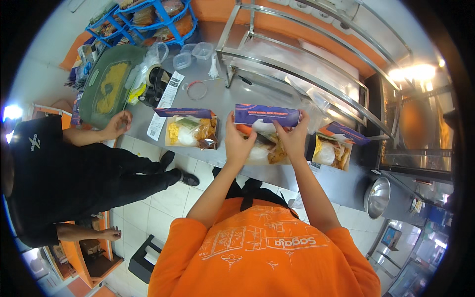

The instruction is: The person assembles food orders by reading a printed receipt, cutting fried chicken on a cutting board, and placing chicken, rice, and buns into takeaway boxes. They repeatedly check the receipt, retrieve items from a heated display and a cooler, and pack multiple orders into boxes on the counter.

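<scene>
A meal box with a raised purple lid flap (267, 114) is in front of me on the steel counter. My left hand (238, 141) is closed on the flap's left end, its thumb toward the front. At the right end my right hand (295, 140) grips the same flap, thumb pressed against its near side. Below the flap, between my hands, fried food (277, 156) and a pale mound show; my fingers hide part of the contents. An open meal box (192, 133) with rice and yellow food stands to the left, and another box (329, 151) to the right.
A co-worker in black (64, 173) stands at left, one hand at the counter edge. Green tub (111, 84), tape dispenser (157, 84), paper receipt (171, 91), and blue rack (163, 22) sit at back left. A steel rack (307, 64) spans the back; a metal bowl (377, 198) sits right.
</scene>
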A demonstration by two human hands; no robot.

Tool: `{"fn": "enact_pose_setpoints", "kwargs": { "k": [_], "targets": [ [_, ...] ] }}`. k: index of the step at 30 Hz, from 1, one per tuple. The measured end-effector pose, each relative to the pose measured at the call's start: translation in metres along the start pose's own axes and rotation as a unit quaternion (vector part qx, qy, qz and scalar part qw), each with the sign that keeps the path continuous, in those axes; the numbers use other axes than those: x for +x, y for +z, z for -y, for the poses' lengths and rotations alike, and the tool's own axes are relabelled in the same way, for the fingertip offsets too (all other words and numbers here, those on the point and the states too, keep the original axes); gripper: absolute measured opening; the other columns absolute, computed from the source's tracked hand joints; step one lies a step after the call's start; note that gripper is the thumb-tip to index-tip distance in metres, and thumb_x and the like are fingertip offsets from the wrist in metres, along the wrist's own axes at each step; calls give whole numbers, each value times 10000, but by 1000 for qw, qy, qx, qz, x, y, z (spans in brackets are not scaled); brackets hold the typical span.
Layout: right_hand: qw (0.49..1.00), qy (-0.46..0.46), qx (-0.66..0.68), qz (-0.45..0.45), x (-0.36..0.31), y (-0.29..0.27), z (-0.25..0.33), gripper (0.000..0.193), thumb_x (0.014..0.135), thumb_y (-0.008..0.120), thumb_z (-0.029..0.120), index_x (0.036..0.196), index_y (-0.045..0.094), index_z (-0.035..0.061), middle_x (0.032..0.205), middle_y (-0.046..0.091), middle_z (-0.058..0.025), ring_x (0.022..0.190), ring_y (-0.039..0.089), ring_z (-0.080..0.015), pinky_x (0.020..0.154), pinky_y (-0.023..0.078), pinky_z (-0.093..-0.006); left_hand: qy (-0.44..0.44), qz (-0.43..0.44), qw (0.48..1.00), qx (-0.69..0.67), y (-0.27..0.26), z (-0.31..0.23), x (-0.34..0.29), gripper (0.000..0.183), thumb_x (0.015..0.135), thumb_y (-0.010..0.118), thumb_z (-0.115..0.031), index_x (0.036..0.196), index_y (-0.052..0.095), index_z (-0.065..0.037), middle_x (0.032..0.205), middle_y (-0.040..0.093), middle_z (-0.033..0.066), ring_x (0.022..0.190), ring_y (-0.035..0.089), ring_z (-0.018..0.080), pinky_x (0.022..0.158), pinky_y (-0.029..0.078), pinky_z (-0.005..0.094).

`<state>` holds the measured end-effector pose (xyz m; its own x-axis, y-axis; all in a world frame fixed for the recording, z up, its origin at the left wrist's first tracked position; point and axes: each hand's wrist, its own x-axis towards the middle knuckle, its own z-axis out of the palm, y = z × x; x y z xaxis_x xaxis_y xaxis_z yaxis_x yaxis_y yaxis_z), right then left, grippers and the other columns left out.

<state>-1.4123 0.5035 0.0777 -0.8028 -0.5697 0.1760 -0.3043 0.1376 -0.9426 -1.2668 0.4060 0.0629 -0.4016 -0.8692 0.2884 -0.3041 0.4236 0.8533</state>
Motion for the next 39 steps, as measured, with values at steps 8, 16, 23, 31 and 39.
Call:
{"fn": "enact_pose_setpoints", "kwargs": {
  "k": [8, 16, 23, 31, 39],
  "targets": [
    [974, 13, -186, 128, 10, -69, 9, 291, 883, 533, 62, 1150, 648, 85, 1140, 610, -106, 1073, 563, -143, 812, 497, -281, -93, 169, 970, 145, -74, 4, 11, 270, 903, 521, -103, 1135, 639, -31, 932, 656, 222, 886, 656, 244, 718, 509, 370],
    [724, 426, 539, 63, -16, -75, 13, 487, 926, 521, 209, 1332, 404, -33, 1096, 609, -158, 949, 629, -209, 785, 555, -294, -445, -62, 565, -692, -47, -17, -13, 337, 911, 532, -123, 1188, 470, 58, 1172, 548, 146, 1067, 569, 244, 935, 477, 404],
    [753, 469, 459, 48, -10, -75, -23, 381, 773, 746, 303, 977, 518, 76, 950, 592, -30, 963, 579, -190, 814, 509, -361, -494, 63, 659, -563, -46, -2, 20, 233, 836, 680, -122, 957, 516, -9, 873, 627, 110, 802, 642, 215, 697, 548, 336],
    [907, 332, 41, 254, -65, -85, -20, 582, 880, 628, 261, 1413, 405, 186, 1298, 483, -69, 1136, 493, -159, 844, 455, -309, -171, 167, 970, 36, -40, 28, -73, 572, 937, 547, -262, 1340, 341, 88, 1245, 514, 205, 1087, 544, 290, 960, 419, 351],
    [862, 388, 213, 245, -65, -75, -2, 596, 866, 558, 91, 1420, 366, 197, 1301, 454, -42, 1170, 478, -184, 916, 444, -387, -469, 224, 742, -425, -67, 22, -74, 722, 860, 596, -147, 1468, 214, -76, 1227, 547, 118, 1080, 586, 215, 941, 475, 361]
  ]
}}
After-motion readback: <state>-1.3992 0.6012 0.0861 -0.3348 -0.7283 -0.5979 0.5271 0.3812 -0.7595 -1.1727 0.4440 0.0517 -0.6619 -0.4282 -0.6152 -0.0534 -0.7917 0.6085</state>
